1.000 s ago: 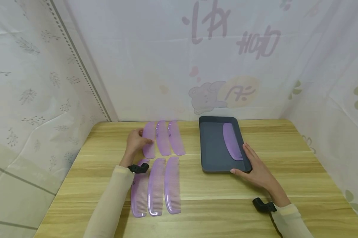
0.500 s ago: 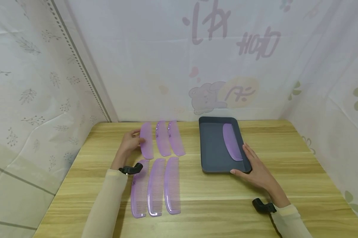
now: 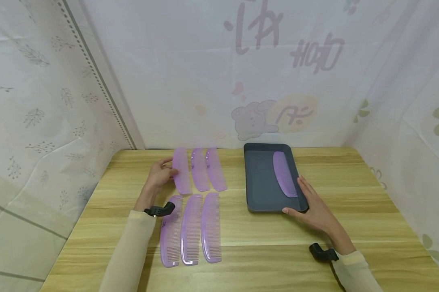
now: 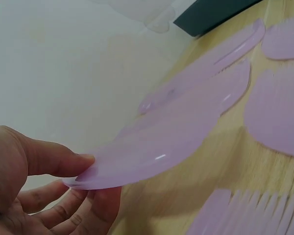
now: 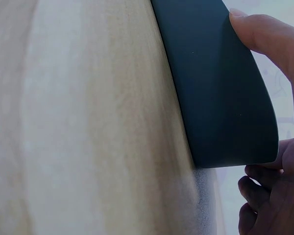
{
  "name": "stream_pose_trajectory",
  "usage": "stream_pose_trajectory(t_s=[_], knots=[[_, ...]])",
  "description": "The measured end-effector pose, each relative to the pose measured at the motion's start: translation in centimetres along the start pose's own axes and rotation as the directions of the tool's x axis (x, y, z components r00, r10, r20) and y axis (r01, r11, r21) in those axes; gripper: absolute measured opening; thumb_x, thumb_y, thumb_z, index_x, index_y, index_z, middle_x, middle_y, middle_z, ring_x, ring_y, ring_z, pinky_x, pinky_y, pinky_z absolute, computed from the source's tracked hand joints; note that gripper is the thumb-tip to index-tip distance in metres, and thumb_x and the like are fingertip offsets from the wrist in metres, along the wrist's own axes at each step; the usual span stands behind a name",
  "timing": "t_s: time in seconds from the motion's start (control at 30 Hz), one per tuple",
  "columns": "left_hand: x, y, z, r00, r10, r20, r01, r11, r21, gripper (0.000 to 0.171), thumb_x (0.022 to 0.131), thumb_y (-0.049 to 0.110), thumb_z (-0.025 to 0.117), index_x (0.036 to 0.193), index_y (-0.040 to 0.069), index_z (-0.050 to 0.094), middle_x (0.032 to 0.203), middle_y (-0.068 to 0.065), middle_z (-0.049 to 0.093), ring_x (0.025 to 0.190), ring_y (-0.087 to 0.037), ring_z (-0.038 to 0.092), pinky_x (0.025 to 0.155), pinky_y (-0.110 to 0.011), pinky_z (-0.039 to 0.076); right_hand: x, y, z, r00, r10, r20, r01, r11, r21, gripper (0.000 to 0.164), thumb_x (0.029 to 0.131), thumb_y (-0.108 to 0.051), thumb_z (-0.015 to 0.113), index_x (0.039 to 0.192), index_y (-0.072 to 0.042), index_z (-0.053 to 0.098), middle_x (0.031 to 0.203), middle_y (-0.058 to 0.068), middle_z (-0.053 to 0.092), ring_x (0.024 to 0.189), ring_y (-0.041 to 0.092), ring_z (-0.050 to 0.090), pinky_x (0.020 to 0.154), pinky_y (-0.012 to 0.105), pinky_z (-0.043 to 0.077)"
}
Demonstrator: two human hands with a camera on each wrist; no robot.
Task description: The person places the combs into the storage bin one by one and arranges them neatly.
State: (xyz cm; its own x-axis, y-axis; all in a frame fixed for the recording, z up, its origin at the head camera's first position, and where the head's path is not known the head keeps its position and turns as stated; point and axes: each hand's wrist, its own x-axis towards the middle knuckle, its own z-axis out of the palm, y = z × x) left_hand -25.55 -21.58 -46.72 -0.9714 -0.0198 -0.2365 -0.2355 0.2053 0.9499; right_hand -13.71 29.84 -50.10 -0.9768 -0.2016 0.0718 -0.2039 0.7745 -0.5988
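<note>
In the head view my left hand pinches a translucent purple comb at the left end of the back row. The left wrist view shows the thumb on top of this comb and fingers beneath its curved back, its held edge raised off the wood. My right hand holds the near right corner of a dark grey tray, thumb at the front wall and fingers along the right side. One purple comb lies inside the tray, toward its right side.
Two more combs, a middle one and a right one, lie in the back row. Nearer me is a front row of three: left, middle and right. A patterned curtain stands behind the wooden table.
My left hand has moved left, shifting the back-left comb slightly left and raising its edge. In the last half second that comb has tilted a little. The right hand and tray stay put.
</note>
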Motion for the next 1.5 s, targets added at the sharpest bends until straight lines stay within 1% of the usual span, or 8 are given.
stream_pose_trajectory(t_s=[0.17, 0.53, 0.7, 0.9, 1.0, 1.1, 1.23, 1.5], knots=[[-0.4, 0.5, 0.5, 1.0, 0.012, 0.012, -0.012, 1.0, -0.026, 0.067, 0.094, -0.002, 0.06, 0.157, 0.003, 0.036, 0.141, -0.034, 0.056, 0.082, -0.007, 0.07, 0.074, -0.025, 0.062, 0.0, 0.0, 0.0, 1.0, -0.001, -0.001, 0.001, 1.0, 0.003, 0.116, 0.083, -0.052, 0.081, 0.166, -0.013, 0.009, 0.174, 0.013, 0.008, 0.156, 0.047, 0.017, 0.113, 0.077, 0.027], [-1.1, 1.7, 1.7, 0.998, 0.027, 0.051, -0.023, 0.997, -0.071, 0.069, 0.094, -0.002, 0.061, 0.158, 0.005, 0.035, 0.142, -0.033, 0.055, 0.08, -0.013, 0.073, 0.071, -0.028, 0.064, 0.0, -0.2, 0.0, 1.0, 0.001, 0.0, -0.001, 1.0, -0.003, 0.116, 0.083, -0.052, 0.081, 0.166, -0.012, 0.009, 0.174, 0.014, 0.009, 0.156, 0.047, 0.017, 0.113, 0.077, 0.027], [-1.3, 2.2, 2.1, 0.998, 0.033, 0.058, -0.029, 0.997, -0.074, 0.068, 0.094, -0.002, 0.061, 0.157, 0.006, 0.037, 0.142, -0.031, 0.056, 0.084, -0.014, 0.073, 0.074, -0.031, 0.064, 0.0, -0.2, -0.1, 1.0, -0.004, -0.001, 0.004, 1.0, -0.003, 0.116, 0.083, -0.052, 0.081, 0.166, -0.012, 0.01, 0.173, 0.014, 0.009, 0.156, 0.047, 0.017, 0.113, 0.077, 0.027], [-1.9, 2.9, 2.7, 0.993, 0.075, 0.09, -0.072, 0.996, -0.045, 0.069, 0.094, 0.001, 0.062, 0.157, 0.006, 0.036, 0.14, -0.029, 0.057, 0.096, -0.021, 0.072, 0.078, -0.034, 0.065, 0.1, -0.1, -0.1, 1.0, -0.015, -0.008, 0.015, 1.0, -0.01, 0.116, 0.083, -0.052, 0.081, 0.166, -0.012, 0.01, 0.173, 0.014, 0.009, 0.156, 0.047, 0.016, 0.114, 0.077, 0.027], [-2.2, 3.2, 3.3, 0.99, 0.09, 0.112, -0.087, 0.996, -0.036, 0.069, 0.094, 0.0, 0.062, 0.157, 0.006, 0.035, 0.139, -0.029, 0.058, 0.099, -0.024, 0.071, 0.08, -0.037, 0.065, 0.1, -0.1, -0.1, 1.0, -0.017, -0.009, 0.017, 1.0, -0.007, 0.116, 0.083, -0.052, 0.081, 0.166, -0.012, 0.01, 0.173, 0.014, 0.009, 0.156, 0.046, 0.015, 0.116, 0.076, 0.023], [-2.3, 3.4, 3.9, 0.988, 0.089, 0.123, -0.084, 0.996, -0.041, 0.068, 0.094, -0.001, 0.062, 0.157, 0.006, 0.037, 0.139, -0.029, 0.058, 0.098, -0.023, 0.071, 0.081, -0.039, 0.064, 0.0, 0.0, -0.1, 1.0, -0.024, -0.012, 0.024, 1.0, -0.001, 0.116, 0.083, -0.051, 0.082, 0.166, -0.011, 0.011, 0.173, 0.015, 0.009, 0.157, 0.046, 0.013, 0.121, 0.072, 0.016], [-2.4, 3.7, 4.7, 0.989, 0.083, 0.126, -0.077, 0.996, -0.053, 0.067, 0.094, 0.0, 0.062, 0.156, 0.006, 0.038, 0.138, -0.029, 0.059, 0.093, -0.02, 0.071, 0.079, -0.037, 0.064, 0.0, 0.0, -0.1, 0.999, -0.031, -0.015, 0.031, 1.0, -0.002, 0.115, 0.083, -0.05, 0.081, 0.165, -0.009, 0.012, 0.173, 0.015, 0.01, 0.157, 0.046, 0.013, 0.126, 0.068, 0.011], [-2.5, 4.2, 5.9, 0.986, 0.092, 0.142, -0.081, 0.993, -0.087, 0.068, 0.094, -0.001, 0.063, 0.156, 0.005, 0.037, 0.134, -0.028, 0.06, 0.09, -0.019, 0.071, 0.071, -0.029, 0.063, -0.1, -0.1, -0.1, 1.0, -0.027, -0.014, 0.027, 1.0, -0.006, 0.116, 0.083, -0.051, 0.081, 0.165, -0.01, 0.011, 0.173, 0.015, 0.01, 0.157, 0.047, 0.013, 0.126, 0.067, 0.011]])
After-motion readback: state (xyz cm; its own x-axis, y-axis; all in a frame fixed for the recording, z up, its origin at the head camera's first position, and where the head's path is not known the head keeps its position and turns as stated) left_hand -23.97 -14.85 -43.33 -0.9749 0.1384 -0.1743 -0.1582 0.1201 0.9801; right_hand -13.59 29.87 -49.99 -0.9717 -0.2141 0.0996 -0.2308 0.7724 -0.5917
